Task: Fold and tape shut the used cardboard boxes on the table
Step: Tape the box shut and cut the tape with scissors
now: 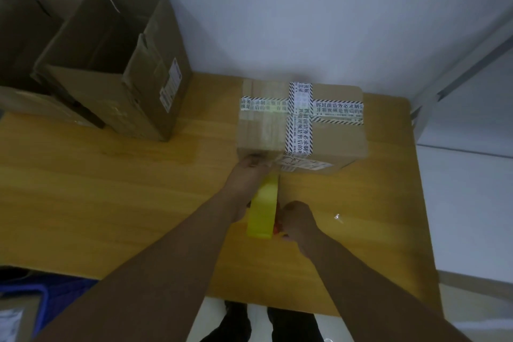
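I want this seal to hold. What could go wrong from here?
Pulling the yellow tape dispenser toward you with the right hand may drag the closed box; only the left hand at its near edge steadies it. The clear scrap on the table could stick to a forearm.

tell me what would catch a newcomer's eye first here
The closed cardboard box right of centre on the wooden table draws the eye first, crossed by black-and-white striped printed tape. Just in front of it, a bright yellow tape roll sits between the hands: the left hand touches the box's near face and the right hand grips the roll. An open, taller box stands at the back left.
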